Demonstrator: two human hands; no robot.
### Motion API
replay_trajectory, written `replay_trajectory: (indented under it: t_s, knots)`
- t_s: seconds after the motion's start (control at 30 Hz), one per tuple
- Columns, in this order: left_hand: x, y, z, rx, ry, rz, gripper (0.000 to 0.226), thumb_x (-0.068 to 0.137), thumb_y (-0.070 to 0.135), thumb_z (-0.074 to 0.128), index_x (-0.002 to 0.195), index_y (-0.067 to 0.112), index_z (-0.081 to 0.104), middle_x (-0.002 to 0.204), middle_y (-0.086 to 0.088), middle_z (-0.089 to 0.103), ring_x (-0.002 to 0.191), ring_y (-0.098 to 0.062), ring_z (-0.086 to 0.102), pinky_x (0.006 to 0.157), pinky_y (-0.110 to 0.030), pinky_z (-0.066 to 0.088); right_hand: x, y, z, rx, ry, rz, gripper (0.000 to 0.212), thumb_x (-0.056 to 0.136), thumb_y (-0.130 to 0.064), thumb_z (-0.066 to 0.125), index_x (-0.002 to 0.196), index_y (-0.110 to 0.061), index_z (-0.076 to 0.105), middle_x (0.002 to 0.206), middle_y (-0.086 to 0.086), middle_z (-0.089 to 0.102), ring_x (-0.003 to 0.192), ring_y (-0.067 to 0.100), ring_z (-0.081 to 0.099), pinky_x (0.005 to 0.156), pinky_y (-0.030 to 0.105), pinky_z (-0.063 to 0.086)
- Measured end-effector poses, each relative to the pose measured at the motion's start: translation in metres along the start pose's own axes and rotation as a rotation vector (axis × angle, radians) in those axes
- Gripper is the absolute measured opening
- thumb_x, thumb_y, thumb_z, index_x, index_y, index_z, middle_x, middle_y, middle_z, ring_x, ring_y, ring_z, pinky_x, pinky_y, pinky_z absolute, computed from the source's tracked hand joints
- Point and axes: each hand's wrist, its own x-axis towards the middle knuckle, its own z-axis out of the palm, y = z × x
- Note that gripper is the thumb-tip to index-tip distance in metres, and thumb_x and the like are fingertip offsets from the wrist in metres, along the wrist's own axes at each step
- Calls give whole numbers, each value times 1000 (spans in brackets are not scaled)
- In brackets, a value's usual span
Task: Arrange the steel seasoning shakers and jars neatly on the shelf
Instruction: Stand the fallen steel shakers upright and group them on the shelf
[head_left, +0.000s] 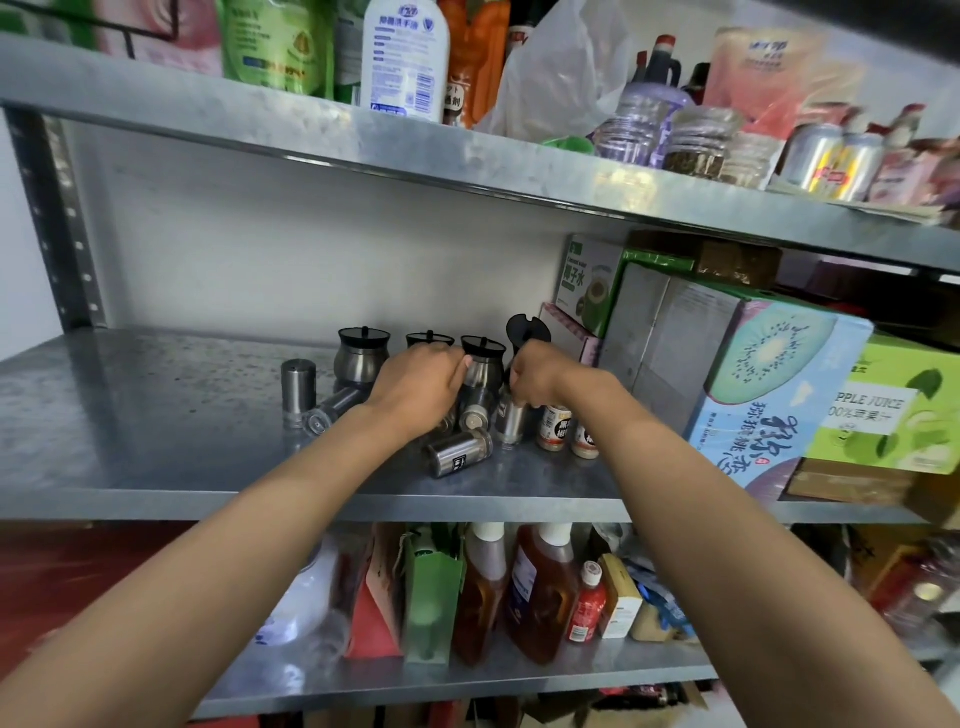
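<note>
On the middle shelf (156, 415) stand three steel jars with black lids: one on the left (361, 356), one behind my left hand (428, 340) and one between my hands (484, 358). My left hand (421, 387) reaches over the lying shakers and its curled fingertips hold the side of the jar between my hands. My right hand (535, 376) is curled round a fourth jar, mostly hidden, whose black lid (527, 327) stands flipped up. One steel shaker (297, 389) stands upright at the left. Others lie on their sides (332, 408) (460, 452) (475, 415). Another shaker (511, 423) stands under my right hand.
Two small labelled spice bottles (555, 428) stand right of the shakers. Cartons, including a kiwi drink box (769, 384), fill the shelf's right side. The upper shelf (311, 140) carries bottles and jars. Bottles and bags stand on the lower shelf (519, 670).
</note>
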Motion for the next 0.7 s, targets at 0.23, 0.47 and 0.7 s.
replay_trajectory:
  t_s: [0.23, 0.47, 0.7]
  knots:
    - [-5, -1, 1, -13, -27, -16, 36, 101, 33, 32, 86, 14, 57, 85, -7, 64, 80, -29, 60, 63, -34, 44, 5, -2, 3, 40, 178, 4, 25, 82, -28, 75, 73, -9, 62, 73, 6, 60, 76, 24, 59, 64, 26, 42]
    - [-8, -2, 3, -48, -83, -19, 34, 100, 34, 34, 85, 14, 57, 89, -7, 65, 82, -30, 61, 67, -38, 50, 4, -5, 9, -52, 126, -25, 18, 85, -20, 72, 79, -8, 61, 80, 10, 59, 82, 28, 62, 67, 27, 44]
    - [-9, 1, 6, -130, -219, -37, 23, 96, 26, 42, 77, 16, 52, 77, 0, 53, 73, -24, 56, 62, -33, 42, 4, 1, 5, -74, 92, -31, 6, 86, -1, 59, 82, -4, 61, 70, 6, 53, 75, 27, 56, 64, 27, 43]
